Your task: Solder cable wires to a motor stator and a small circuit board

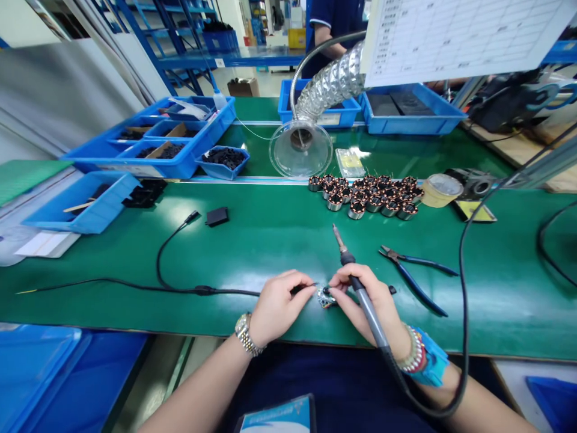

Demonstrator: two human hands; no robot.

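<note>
My left hand (277, 304) is closed, pinching the end of a black cable (135, 286) that runs left across the green mat. My right hand (367, 300) is closed around a soldering iron (356, 282), whose tip points up and away from me, while its fingertips pinch a small round circuit board (325, 297) lying on the mat between both hands. The cable end meets the board at my fingertips.
Blue-handled cutters (417, 273) lie right of my right hand. Several copper-wound stators (367, 195) sit behind, beside a tape roll (442, 189). A clear fume hood (301, 150) on a foil duct hangs over the bench. Blue parts bins (153, 138) stand left. A person stands beyond.
</note>
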